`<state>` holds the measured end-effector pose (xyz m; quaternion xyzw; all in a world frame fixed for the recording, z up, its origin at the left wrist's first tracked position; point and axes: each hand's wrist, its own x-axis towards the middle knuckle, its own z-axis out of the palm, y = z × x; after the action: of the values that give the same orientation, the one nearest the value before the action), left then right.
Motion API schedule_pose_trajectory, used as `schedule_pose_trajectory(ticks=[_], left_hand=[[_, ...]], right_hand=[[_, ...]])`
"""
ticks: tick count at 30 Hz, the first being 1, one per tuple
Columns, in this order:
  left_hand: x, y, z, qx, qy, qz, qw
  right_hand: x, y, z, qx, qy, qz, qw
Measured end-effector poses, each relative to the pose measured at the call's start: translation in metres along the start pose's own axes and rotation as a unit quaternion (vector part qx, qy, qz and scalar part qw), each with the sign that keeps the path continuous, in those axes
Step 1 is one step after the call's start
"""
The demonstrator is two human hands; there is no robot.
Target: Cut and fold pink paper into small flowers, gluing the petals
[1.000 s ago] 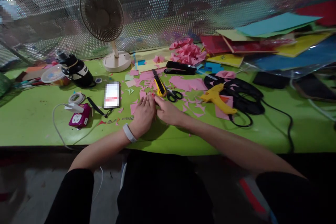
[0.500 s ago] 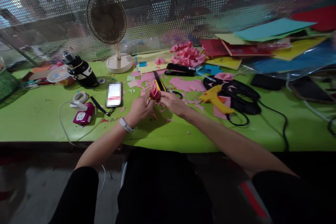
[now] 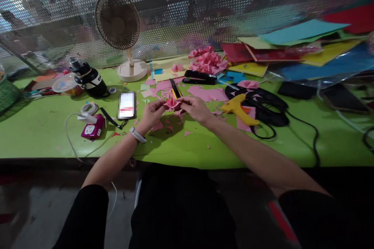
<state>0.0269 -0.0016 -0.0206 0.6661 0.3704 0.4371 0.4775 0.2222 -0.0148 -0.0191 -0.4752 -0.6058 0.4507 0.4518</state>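
A pink paper flower (image 3: 172,103) is held up between both hands, just above the green table. My left hand (image 3: 153,114) pinches its left edge, and my right hand (image 3: 196,109) pinches the right edge. The petals spread outward, with a deeper red-pink centre standing upright. Right behind it lies a yellow and black utility knife (image 3: 175,88). Pink paper scraps (image 3: 157,125) are scattered under and around the hands.
A yellow glue gun (image 3: 241,109) and black cable lie to the right. Behind are a black stapler (image 3: 200,77), a pile of pink paper flowers (image 3: 208,60) and a fan (image 3: 132,71). A phone (image 3: 126,105), bottle (image 3: 92,79) and purple box (image 3: 92,127) stand left. Coloured sheets (image 3: 304,32) fill the back right.
The flower has gone from a closed, gathered shape to spread petals. My hands have moved apart slightly, from around it to its opposite edges.
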Motion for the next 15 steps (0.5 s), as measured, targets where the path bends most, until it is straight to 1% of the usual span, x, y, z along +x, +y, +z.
schedule_pose_trajectory(ticks=[2, 4, 7, 9, 11, 13, 15], left_hand=[[0.001, -0.001, -0.001, -0.049, 0.004, -0.023, 0.999], [0.002, -0.002, -0.001, -0.057, 0.011, -0.037, 0.998], [0.002, -0.006, -0.002, -0.046, 0.024, -0.046, 0.998], [0.002, -0.008, -0.003, -0.051, 0.023, -0.053, 0.997], [0.003, -0.008, -0.004, -0.057, 0.023, -0.062, 0.996], [0.003, -0.007, -0.004, -0.049, 0.024, -0.055, 0.997], [0.003, -0.005, -0.003, -0.040, 0.025, -0.029, 0.998]], right_hand=[[0.002, 0.000, -0.002, -0.012, -0.008, 0.007, 1.000], [0.003, 0.001, -0.004, -0.041, -0.013, -0.002, 0.999], [0.003, 0.002, -0.004, -0.061, 0.001, -0.049, 0.997], [0.002, 0.004, -0.003, -0.060, 0.017, -0.086, 0.994], [0.001, 0.007, -0.004, -0.049, 0.024, -0.106, 0.993], [0.002, 0.010, -0.005, -0.034, 0.019, -0.106, 0.994], [0.002, 0.012, -0.005, -0.029, 0.005, -0.096, 0.995]])
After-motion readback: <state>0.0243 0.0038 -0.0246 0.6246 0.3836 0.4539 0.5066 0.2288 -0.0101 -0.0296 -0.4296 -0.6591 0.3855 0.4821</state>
